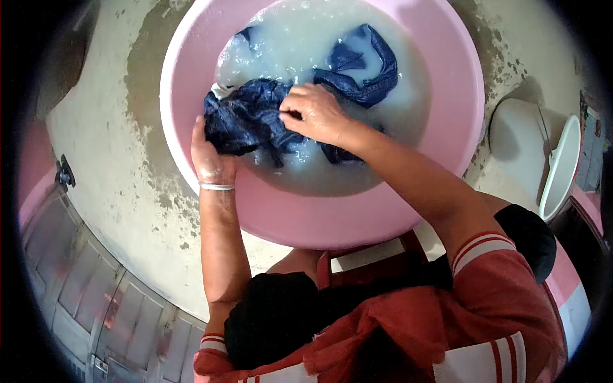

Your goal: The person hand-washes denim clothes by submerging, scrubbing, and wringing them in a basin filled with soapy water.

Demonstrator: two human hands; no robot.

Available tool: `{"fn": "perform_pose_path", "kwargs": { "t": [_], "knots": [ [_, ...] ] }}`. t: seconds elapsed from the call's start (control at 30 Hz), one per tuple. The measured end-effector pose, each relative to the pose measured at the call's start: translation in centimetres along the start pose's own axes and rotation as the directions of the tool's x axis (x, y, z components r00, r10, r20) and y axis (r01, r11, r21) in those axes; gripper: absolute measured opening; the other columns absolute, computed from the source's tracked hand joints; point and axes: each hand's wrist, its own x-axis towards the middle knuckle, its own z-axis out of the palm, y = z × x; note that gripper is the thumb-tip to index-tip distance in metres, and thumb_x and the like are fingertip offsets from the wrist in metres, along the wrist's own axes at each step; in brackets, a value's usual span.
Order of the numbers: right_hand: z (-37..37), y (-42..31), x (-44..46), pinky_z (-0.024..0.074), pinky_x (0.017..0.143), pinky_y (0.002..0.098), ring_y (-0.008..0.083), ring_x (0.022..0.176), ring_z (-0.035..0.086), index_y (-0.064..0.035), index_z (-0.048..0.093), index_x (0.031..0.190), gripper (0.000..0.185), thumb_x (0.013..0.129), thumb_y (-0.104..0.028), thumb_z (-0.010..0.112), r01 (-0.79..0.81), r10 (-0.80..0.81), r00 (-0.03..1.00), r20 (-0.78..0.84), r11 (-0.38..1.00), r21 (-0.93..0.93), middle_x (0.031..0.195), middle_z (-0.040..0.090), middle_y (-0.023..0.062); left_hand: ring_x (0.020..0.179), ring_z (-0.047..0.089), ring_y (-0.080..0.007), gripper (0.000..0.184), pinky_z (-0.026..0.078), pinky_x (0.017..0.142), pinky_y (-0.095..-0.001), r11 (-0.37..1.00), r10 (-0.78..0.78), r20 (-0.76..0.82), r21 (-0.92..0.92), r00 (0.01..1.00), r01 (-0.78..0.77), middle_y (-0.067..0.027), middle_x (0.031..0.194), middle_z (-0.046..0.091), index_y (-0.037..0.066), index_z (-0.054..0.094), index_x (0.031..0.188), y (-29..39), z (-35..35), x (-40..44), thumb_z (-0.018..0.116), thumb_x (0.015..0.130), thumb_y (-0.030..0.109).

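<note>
A large pink basin (306, 223) holds cloudy, sudsy water (287, 48). Wet dark blue cloth (246, 118) is bunched up at the basin's left side, partly out of the water. My left hand (212, 156), with a pale bangle at the wrist, supports the bunch from its left and lower edge; its fingers are partly hidden behind the fabric. Over the right end of that bunch, my right hand (314, 115) is curled with its fingers closed on the cloth. More dark blue fabric (370, 83) floats in a curve to the right.
A white bucket (523, 127) stands on the wet-stained concrete floor (137, 172) to the right. Grey metal doors (121, 313) are at the lower left. My knees and a dark red stool-like frame (377, 268) are close to the basin's near rim.
</note>
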Motion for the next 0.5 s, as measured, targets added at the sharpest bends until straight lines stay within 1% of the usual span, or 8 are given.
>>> {"fn": "perform_pose_path", "kwargs": {
  "t": [0.07,0.1,0.17,0.2,0.23,0.3,0.43,0.5],
  "knots": [
    [-1.3,-0.5,-0.1,0.0455,0.066,0.0343,0.026,0.074,0.057,-0.0034,0.059,0.077,0.014,0.072,-0.01,0.07,-0.019,0.045,0.984,-0.172,0.989,0.15,0.081,0.058,0.0078,0.11,0.055,-0.0258,0.044,0.045,0.094,-0.0365,0.852,0.249,-0.096,0.494,0.964,-0.171,-0.0138,0.119,0.056,-0.001,0.045,0.127,0.2,0.7,-0.8,0.06,0.087,0.013],
    [-2.2,-0.9,-0.4,0.0454,0.067,0.0304,0.022,0.076,0.057,-0.002,0.057,0.077,0.013,0.074,-0.006,0.069,-0.079,0.13,0.975,-0.181,0.961,0.266,0.079,0.057,0.0077,0.11,0.055,-0.0258,0.044,0.045,0.094,-0.0365,0.854,0.256,-0.096,0.488,0.962,-0.178,-0.0138,0.119,0.056,-0.001,0.045,0.127,-0.5,1.4,-1.2,0.06,0.087,0.013],
    [-3.3,-0.5,-1.4,0.044,0.063,0.0268,0.0127,0.069,0.054,-0.001,0.054,0.08,0.013,0.078,-0.005,0.066,-0.05,0.148,0.961,-0.232,0.923,0.382,0.073,0.055,0.004,0.109,0.052,-0.0305,0.067,0.043,0.098,-0.0373,0.057,0.672,0.337,0.865,0.66,-0.499,-0.0166,0.118,0.051,-0.001,0.03,0.135,-2.2,2.1,-1.8,0.063,0.077,-0.003],
    [-3.5,-0.2,-1.8,0.044,0.063,0.0268,0.0127,0.069,0.054,-0.001,0.054,0.08,0.013,0.078,-0.005,0.066,-0.046,0.138,0.965,-0.225,0.926,0.375,0.073,0.055,0.004,0.11,0.051,-0.0352,0.061,0.043,0.097,-0.0397,-0.159,0.646,0.521,0.807,0.558,-0.569,-0.0184,0.11,0.054,0.004,0.037,0.134,-1.9,2.3,-1.4,0.062,0.078,0.0],
    [-3.7,0.2,-2.3,0.0445,0.062,0.0268,0.0116,0.068,0.054,-0.0011,0.055,0.08,0.013,0.078,-0.006,0.066,-0.244,0.316,0.947,-0.063,0.83,0.501,0.073,0.056,0.0039,0.11,0.051,-0.0352,0.061,0.043,0.097,-0.0397,-0.149,0.655,0.509,0.812,0.559,-0.564,-0.0184,0.11,0.054,0.004,0.037,0.134,-1.8,2.4,-1.1,0.062,0.078,0.0],
    [-4.0,0.6,-2.8,0.045,0.062,0.0268,0.0104,0.066,0.054,-0.0012,0.055,0.08,0.013,0.079,-0.008,0.066,-0.448,0.459,0.878,0.136,0.689,0.57,0.073,0.058,0.0038,0.106,0.055,-0.0317,0.052,0.048,0.087,-0.0393,-0.525,0.386,0.664,0.729,0.64,-0.44,-0.0161,0.104,0.058,0.012,0.046,0.13,-2.0,2.4,-0.4,0.062,0.081,0.009],
    [-4.5,1.3,-2.6,0.046,0.062,0.0275,0.0089,0.068,0.055,-0.0008,0.056,0.086,0.012,0.083,-0.01,0.063,-0.596,0.556,0.798,0.232,0.673,0.437,0.075,0.06,0.0044,0.087,0.06,-0.03,0.048,0.049,0.078,-0.0406,-0.253,0.352,0.499,0.865,0.791,-0.433,-0.0147,0.096,0.061,0.016,0.05,0.127,-3.1,2.7,1.5,0.061,0.081,0.011],
    [-3.6,1.9,-2.8,0.0462,0.062,0.0279,0.01,0.068,0.056,-0.0006,0.058,0.092,0.016,0.084,-0.013,0.063,-0.458,0.488,0.87,0.061,0.757,0.466,0.075,0.062,0.0053,0.088,0.061,-0.0314,0.048,0.05,0.078,-0.0414,-0.239,0.31,0.483,0.873,0.819,-0.425,-0.0149,0.096,0.061,0.017,0.05,0.127,-2.9,2.7,2.4,0.062,0.081,0.012]
  ]
}}
